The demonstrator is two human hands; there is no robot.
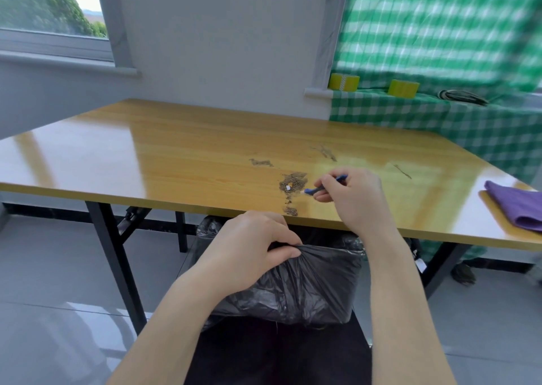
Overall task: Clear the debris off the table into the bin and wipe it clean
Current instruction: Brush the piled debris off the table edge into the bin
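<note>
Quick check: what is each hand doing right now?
Left hand: grips the rim of the black bin bag.
Right hand: holds a blue-handled tool beside the debris.

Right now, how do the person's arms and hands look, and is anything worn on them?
Both arms are bare: no sleeves reach the left forearm or the right forearm within the picture. The left hand and the right hand wear no gloves, and I see no watch, ring or bracelet.
</note>
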